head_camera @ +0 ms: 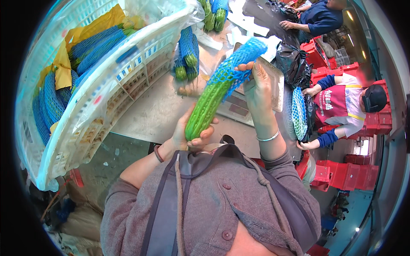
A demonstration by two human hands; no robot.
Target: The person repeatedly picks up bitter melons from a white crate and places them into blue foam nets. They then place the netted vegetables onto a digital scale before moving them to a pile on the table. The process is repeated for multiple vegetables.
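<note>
A green bitter melon (208, 107) is tilted in front of my chest, its upper part inside a blue foam mesh sleeve (237, 60). My left hand (195, 132) cradles the bare lower end. My right hand (256, 78) pinches the sleeve's edge with thumb and fingers, on the right side of the melon. Behind the melon is a weighing scale (237, 107) with a metal pan (276, 84). Several sleeved bitter melons (187, 54) lie together on the metal table (144, 108), and more (219, 14) lie at its far side.
A big white plastic crate (128, 80), lined with clear film, stands at left with several sleeved melons (96, 48) and yellow paper (62, 68) inside. Black plastic bags (290, 64) lie at right. One co-worker (336, 102) holds a mesh sleeve (299, 113); another person (320, 19) stands farther off. Red crates (349, 174) are stacked behind.
</note>
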